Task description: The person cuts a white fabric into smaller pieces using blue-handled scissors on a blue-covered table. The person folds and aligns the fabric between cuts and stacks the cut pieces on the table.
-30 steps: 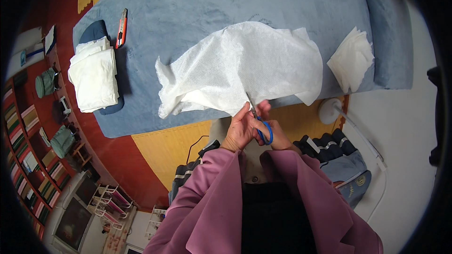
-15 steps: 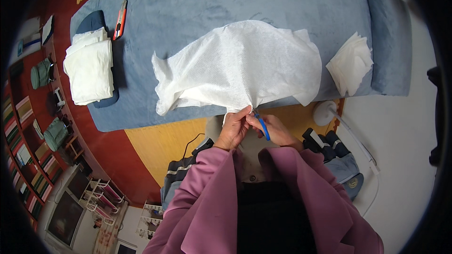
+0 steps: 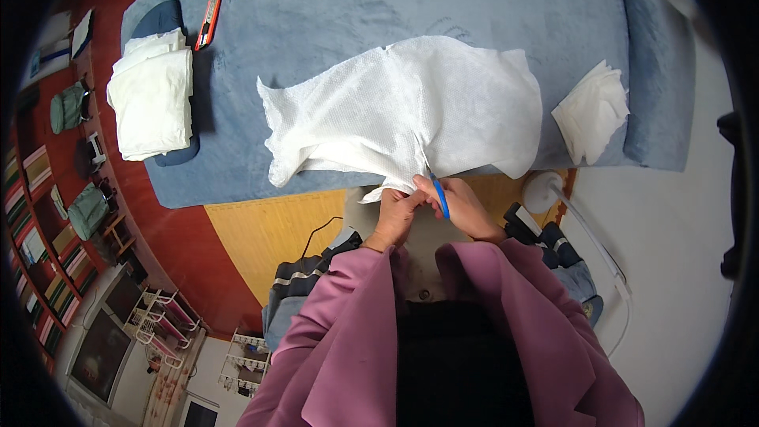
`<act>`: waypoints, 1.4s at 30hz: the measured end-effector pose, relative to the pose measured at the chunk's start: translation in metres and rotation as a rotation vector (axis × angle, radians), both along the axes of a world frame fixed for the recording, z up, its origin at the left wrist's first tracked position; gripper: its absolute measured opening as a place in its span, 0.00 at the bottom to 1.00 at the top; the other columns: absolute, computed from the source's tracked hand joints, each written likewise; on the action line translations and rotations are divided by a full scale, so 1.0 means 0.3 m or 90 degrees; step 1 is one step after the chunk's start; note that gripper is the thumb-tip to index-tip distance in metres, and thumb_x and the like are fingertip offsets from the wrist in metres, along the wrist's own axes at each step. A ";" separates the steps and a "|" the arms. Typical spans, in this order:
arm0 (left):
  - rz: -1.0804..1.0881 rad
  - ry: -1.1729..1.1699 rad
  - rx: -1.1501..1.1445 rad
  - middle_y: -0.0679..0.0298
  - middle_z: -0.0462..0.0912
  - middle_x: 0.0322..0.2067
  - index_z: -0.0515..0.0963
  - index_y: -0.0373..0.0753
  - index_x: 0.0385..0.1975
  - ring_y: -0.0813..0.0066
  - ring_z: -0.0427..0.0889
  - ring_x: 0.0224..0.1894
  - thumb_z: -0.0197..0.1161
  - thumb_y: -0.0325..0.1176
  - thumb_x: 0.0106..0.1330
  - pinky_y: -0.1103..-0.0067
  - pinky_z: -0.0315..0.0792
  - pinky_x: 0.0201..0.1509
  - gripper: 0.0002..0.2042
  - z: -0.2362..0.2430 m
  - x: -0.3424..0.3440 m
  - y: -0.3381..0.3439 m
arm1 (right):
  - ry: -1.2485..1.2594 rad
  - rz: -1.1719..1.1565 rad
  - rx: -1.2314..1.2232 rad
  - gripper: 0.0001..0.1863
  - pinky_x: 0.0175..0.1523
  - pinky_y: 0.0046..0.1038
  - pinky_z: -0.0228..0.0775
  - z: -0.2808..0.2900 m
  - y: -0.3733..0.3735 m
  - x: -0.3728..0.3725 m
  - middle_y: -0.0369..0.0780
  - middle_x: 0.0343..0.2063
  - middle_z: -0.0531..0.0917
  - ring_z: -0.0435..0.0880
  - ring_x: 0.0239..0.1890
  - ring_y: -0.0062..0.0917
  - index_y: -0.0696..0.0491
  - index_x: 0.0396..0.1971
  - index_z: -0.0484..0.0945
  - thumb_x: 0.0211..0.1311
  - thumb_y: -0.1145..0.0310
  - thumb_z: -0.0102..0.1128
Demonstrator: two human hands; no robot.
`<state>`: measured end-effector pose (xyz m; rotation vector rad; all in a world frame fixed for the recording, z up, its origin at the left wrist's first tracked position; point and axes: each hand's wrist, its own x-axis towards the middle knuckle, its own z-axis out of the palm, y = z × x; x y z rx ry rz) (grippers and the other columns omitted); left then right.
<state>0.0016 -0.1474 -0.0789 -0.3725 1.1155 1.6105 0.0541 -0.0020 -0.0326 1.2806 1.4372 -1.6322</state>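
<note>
A white textured cloth [image 3: 466, 103], thin and crumpled, lies across the near side of a blue velvety bed cover [image 3: 316, 0], its near edge drawn over the side. My left hand [image 3: 393, 215] pinches that near edge. In my right hand [image 3: 466, 209] are blue-handled scissors [image 3: 441, 196], their blades at the cloth just beyond the fingers. Part of the blades is hidden by the cloth. Both hands are close together, almost touching, in front of the bed.
Folded white cloths [image 3: 154, 103] lie on a dark blue cushion [image 3: 162, 16] at the left. Beside them is a red utility knife [image 3: 209, 16]. More folded white cloth [image 3: 593, 115] lies at the right, near a blue bolster [image 3: 658, 71]. A white lamp [image 3: 544, 191] stands below.
The scissors have moved slightly forward and their blades now show against the cloth. My left hand has dropped a little lower, and the cloth's folds have shifted.
</note>
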 end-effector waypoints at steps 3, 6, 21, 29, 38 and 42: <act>-0.014 0.001 -0.042 0.66 0.84 0.29 0.81 0.33 0.33 0.81 0.80 0.31 0.64 0.27 0.65 0.81 0.70 0.37 0.04 0.021 0.002 -0.004 | -0.007 0.008 0.059 0.35 0.27 0.23 0.68 -0.002 -0.004 0.000 0.37 0.16 0.76 0.76 0.19 0.19 0.59 0.17 0.78 0.56 0.36 0.63; -0.048 -0.003 -0.068 0.65 0.85 0.35 0.80 0.33 0.40 0.80 0.81 0.36 0.65 0.24 0.63 0.81 0.72 0.41 0.07 0.037 0.000 -0.009 | -0.031 0.034 0.112 0.39 0.29 0.28 0.68 -0.011 -0.004 -0.005 0.40 0.12 0.77 0.78 0.19 0.25 0.59 0.12 0.76 0.56 0.32 0.60; -0.025 -0.029 -0.049 0.66 0.81 0.44 0.75 0.33 0.51 0.79 0.79 0.43 0.68 0.20 0.57 0.80 0.72 0.47 0.20 0.048 0.054 -0.051 | 0.011 -0.033 0.166 0.38 0.26 0.29 0.66 -0.061 0.018 -0.071 0.39 0.10 0.74 0.75 0.15 0.24 0.57 0.11 0.75 0.54 0.32 0.62; -0.042 -0.004 -0.076 0.69 0.80 0.32 0.76 0.35 0.41 0.83 0.75 0.31 0.70 0.22 0.57 0.82 0.67 0.34 0.13 0.062 0.061 -0.083 | 0.016 -0.003 0.156 0.36 0.25 0.26 0.67 -0.094 0.048 -0.107 0.36 0.10 0.74 0.75 0.15 0.22 0.56 0.11 0.75 0.52 0.34 0.66; -0.009 0.020 -0.143 0.68 0.81 0.26 0.80 0.39 0.32 0.80 0.77 0.26 0.70 0.23 0.58 0.82 0.69 0.32 0.06 -0.003 0.032 -0.171 | 0.054 0.022 0.047 0.31 0.28 0.20 0.67 -0.068 0.104 -0.088 0.34 0.19 0.75 0.74 0.20 0.17 0.58 0.21 0.77 0.57 0.40 0.66; -0.036 -0.059 -0.172 0.67 0.80 0.25 0.77 0.38 0.33 0.78 0.77 0.25 0.72 0.27 0.58 0.81 0.69 0.31 0.09 -0.028 0.016 -0.176 | 0.092 -0.084 -0.056 0.32 0.31 0.21 0.68 -0.026 0.085 -0.060 0.35 0.21 0.76 0.75 0.22 0.18 0.57 0.24 0.77 0.59 0.37 0.62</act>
